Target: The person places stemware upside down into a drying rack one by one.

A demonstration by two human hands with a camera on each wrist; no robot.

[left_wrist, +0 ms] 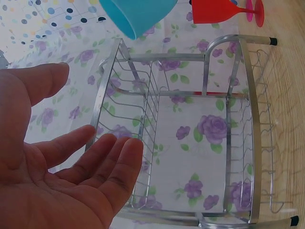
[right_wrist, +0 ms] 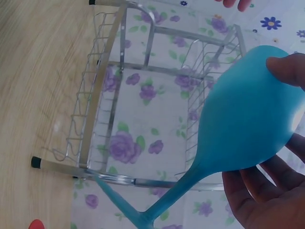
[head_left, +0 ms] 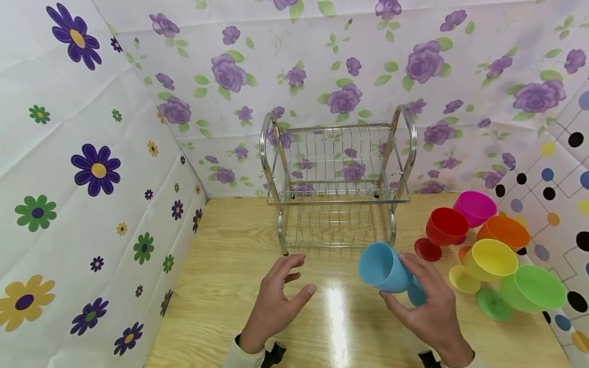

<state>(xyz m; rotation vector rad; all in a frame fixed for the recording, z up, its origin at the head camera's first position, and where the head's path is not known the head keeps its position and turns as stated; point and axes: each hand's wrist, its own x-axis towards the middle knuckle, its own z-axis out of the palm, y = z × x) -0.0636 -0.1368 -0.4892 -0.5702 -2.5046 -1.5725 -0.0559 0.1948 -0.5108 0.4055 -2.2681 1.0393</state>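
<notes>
- Holding the blue cup (head_left: 384, 271), the right hand (head_left: 430, 309) has its thumb on one side of the bowl and its fingers on the other, bent to the bowl's width.
- The cup is above the tabletop (head_left: 230, 291), in front of the rack's right end, tilted with its mouth toward the left and its stem and foot toward the right hand.
- The left hand (head_left: 278, 299) has hold of nothing; its thumb stands well apart from its loosely bent fingers, in front of the rack's left end, with a gap between it and the cup.
- The rack (head_left: 338, 202) is metal wire with two tiers and looped side frames, and stands on the tabletop near the back cloth.
- To the right, five more cups stand upright close together: red (head_left: 446, 227) nearest the rack, magenta (head_left: 476, 207) behind it, then yellow (head_left: 491, 259), with orange (head_left: 503, 231) behind, and green (head_left: 534, 287) nearest the person.
- The tabletop is pale wood grain, with a bright streak of glare between the hands.
- Behind hangs the back cloth (head_left: 294, 102) with purple roses; the left cloth (head_left: 98, 225) carries daisies, the right cloth (head_left: 563, 179) coloured dots.
</notes>
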